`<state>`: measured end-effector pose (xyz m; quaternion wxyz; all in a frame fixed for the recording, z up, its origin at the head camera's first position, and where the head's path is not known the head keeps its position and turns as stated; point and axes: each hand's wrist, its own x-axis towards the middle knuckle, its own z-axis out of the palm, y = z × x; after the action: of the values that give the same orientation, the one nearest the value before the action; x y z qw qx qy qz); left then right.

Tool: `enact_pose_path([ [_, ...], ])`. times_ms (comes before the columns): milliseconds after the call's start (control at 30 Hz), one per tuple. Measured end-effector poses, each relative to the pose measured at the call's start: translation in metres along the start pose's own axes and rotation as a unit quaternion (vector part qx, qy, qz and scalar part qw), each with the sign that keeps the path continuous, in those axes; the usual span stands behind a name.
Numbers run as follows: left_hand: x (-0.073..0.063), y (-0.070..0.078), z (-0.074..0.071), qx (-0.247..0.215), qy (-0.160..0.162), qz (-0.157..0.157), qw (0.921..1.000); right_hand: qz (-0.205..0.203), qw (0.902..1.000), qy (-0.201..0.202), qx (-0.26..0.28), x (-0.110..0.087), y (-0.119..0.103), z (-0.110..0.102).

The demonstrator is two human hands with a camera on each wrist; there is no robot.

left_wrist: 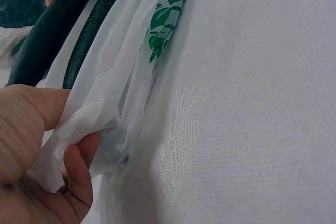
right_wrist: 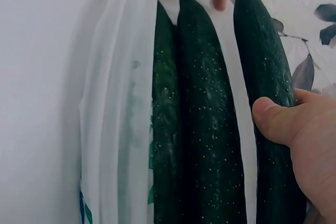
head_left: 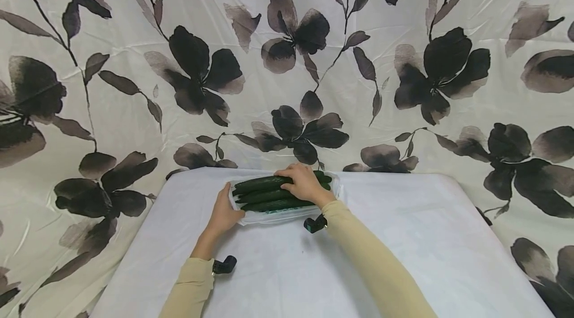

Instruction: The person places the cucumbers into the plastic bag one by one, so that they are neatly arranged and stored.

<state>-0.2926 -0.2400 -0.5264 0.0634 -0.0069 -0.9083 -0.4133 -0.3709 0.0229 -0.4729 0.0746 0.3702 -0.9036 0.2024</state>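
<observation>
A white plastic bag [head_left: 275,218] with a green leaf print [left_wrist: 167,22] lies at the far side of the table, its mouth spread. Three dark green cucumbers show at it, side by side. My left hand [head_left: 225,213] pinches the bag's edge at the left end, thumb over the film and fingers curled beneath. The right hand [head_left: 306,184] grips the farthest cucumber [right_wrist: 265,51], thumb on its near side. A strip of white film separates that one from the middle cucumber [right_wrist: 205,82] and the nearest cucumber [right_wrist: 165,98], which lie inside the bag.
White cloth covers the table [head_left: 278,268]. Behind its far edge hangs a curtain [head_left: 367,123] with dark flowers. Black wrist cameras sit on the left wrist [head_left: 224,264] and the right wrist [head_left: 315,224].
</observation>
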Motion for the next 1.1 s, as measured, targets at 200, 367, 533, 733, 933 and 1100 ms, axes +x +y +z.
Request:
enact_pose_path([
  [200, -0.001, -0.001, 0.001, -0.007, 0.006, 0.008, 0.9999, -0.006, 0.9998, -0.021, 0.0, -0.003, -0.005, 0.002],
  [367, -0.002, -0.001, 0.001, -0.011, 0.01, 0.013, 0.9998, -0.005, 0.9993, -0.037, -0.003, -0.002, -0.006, 0.0],
  [533, -0.003, -0.001, 0.0, -0.014, 0.014, 0.017, 0.9997, 0.008, 0.9988, -0.046, -0.015, 0.004, -0.006, -0.001],
  [733, -0.002, -0.001, -0.001, -0.011, 0.009, 0.013, 0.9998, 0.021, 0.9982, -0.056, -0.009, 0.01, -0.003, 0.001],
  [933, -0.002, -0.001, 0.0, -0.005, 0.007, 0.01, 0.9999, 0.031, 0.9979, -0.056, 0.007, 0.012, 0.0, 0.002],
  [1100, -0.001, -0.001, 0.001, -0.008, 0.008, 0.013, 0.9998, 0.034, 0.9978, -0.057, 0.008, 0.012, 0.003, 0.003],
])
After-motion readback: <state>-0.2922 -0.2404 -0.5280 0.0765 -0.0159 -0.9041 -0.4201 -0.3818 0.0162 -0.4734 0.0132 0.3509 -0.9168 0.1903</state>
